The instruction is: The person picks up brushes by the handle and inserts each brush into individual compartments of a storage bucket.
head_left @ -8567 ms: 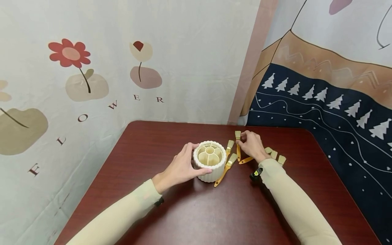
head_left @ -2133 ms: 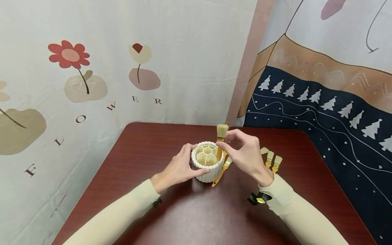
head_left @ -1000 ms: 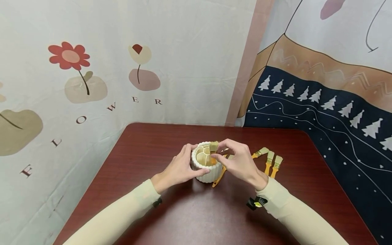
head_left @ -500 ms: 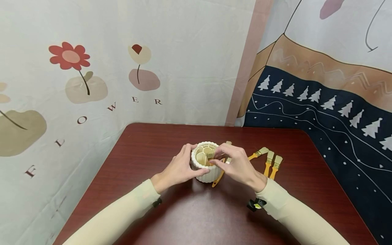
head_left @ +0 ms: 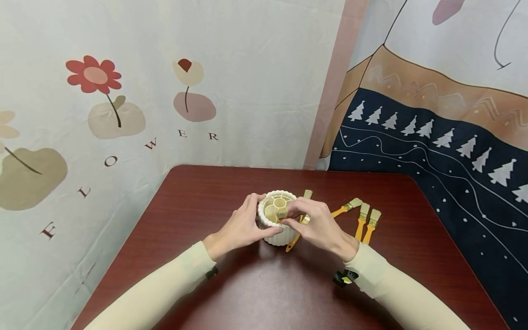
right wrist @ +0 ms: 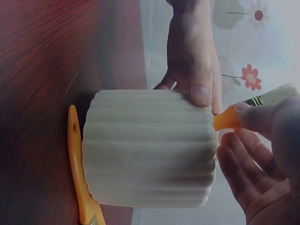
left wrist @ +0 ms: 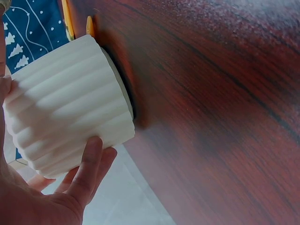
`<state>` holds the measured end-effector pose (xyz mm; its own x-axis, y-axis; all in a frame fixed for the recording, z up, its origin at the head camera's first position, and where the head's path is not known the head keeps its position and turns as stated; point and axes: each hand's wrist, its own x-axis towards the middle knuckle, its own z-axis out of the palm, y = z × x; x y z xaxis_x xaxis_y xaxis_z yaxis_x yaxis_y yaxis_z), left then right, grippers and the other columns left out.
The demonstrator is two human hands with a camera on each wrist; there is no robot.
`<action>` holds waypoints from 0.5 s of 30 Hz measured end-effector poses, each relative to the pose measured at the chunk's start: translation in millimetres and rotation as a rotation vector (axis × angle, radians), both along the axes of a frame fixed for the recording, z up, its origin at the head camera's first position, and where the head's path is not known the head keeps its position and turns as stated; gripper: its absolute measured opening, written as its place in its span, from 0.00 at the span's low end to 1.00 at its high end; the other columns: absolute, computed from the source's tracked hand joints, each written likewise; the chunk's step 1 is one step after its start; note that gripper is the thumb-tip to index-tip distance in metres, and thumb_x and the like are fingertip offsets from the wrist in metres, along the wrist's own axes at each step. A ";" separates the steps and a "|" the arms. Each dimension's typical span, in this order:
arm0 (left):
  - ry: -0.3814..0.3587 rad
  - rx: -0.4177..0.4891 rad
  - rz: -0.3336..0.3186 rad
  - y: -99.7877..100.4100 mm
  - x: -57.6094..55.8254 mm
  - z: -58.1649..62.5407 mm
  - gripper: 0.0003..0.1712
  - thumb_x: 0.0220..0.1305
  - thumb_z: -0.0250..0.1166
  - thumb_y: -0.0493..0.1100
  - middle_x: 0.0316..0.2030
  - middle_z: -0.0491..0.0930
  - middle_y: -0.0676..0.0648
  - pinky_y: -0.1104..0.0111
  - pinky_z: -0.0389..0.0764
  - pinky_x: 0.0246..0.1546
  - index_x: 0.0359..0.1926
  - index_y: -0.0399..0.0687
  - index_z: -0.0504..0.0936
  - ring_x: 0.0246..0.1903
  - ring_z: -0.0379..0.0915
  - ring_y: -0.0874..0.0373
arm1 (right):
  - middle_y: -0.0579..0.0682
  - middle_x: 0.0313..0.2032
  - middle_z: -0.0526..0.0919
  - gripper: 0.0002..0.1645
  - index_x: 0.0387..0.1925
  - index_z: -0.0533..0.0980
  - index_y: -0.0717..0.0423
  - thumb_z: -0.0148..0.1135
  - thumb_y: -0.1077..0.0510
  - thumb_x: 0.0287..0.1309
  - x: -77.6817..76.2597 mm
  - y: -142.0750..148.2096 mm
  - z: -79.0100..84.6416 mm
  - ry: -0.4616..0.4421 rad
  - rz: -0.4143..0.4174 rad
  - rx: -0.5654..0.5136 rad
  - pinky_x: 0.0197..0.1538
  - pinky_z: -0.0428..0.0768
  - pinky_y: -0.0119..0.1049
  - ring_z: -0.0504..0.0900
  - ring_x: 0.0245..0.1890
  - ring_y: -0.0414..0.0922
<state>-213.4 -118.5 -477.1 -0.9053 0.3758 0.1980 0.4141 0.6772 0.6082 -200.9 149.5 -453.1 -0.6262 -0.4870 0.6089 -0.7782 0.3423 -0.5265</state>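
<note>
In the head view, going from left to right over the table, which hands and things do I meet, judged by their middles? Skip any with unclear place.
Left hand, white ribbed holder, right hand, slanting brush just past it, next brush, rightmost brush.

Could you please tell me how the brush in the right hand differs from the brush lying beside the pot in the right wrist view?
The right hand pinches the held brush, while the lying brush rests on the table. The held brush's handle goes into the pot; the lying brush is outside it. Both have orange handles.
</note>
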 end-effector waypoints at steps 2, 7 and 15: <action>0.006 0.004 0.000 -0.1 0.1 0.0 0.56 0.63 0.84 0.73 0.81 0.74 0.45 0.47 0.94 0.59 0.77 0.49 0.69 0.58 0.91 0.41 | 0.45 0.42 0.92 0.16 0.45 0.89 0.49 0.87 0.67 0.64 -0.5 0.1 -0.7 0.002 0.001 0.003 0.45 0.95 0.40 0.91 0.41 0.37; -0.005 -0.003 0.000 -0.8 -0.3 -0.6 0.56 0.63 0.84 0.74 0.81 0.73 0.46 0.48 0.94 0.60 0.78 0.51 0.68 0.58 0.91 0.42 | 0.44 0.41 0.92 0.16 0.45 0.89 0.48 0.87 0.67 0.64 -0.7 0.1 -2.1 0.014 0.000 0.013 0.44 0.95 0.39 0.90 0.41 0.37; 0.001 -0.003 -0.005 -0.9 -0.9 -0.9 0.56 0.63 0.84 0.73 0.81 0.73 0.45 0.47 0.94 0.59 0.76 0.50 0.69 0.57 0.91 0.42 | 0.45 0.40 0.92 0.16 0.44 0.89 0.48 0.88 0.66 0.64 0.7 -1.4 -3.6 0.024 -0.031 0.022 0.44 0.94 0.43 0.90 0.39 0.43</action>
<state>-214.3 -119.5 -478.1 -0.9032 0.3810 0.1977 0.4182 0.6772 0.6054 -200.2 148.1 -456.7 -0.6265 -0.4814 0.6130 -0.7794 0.3778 -0.4999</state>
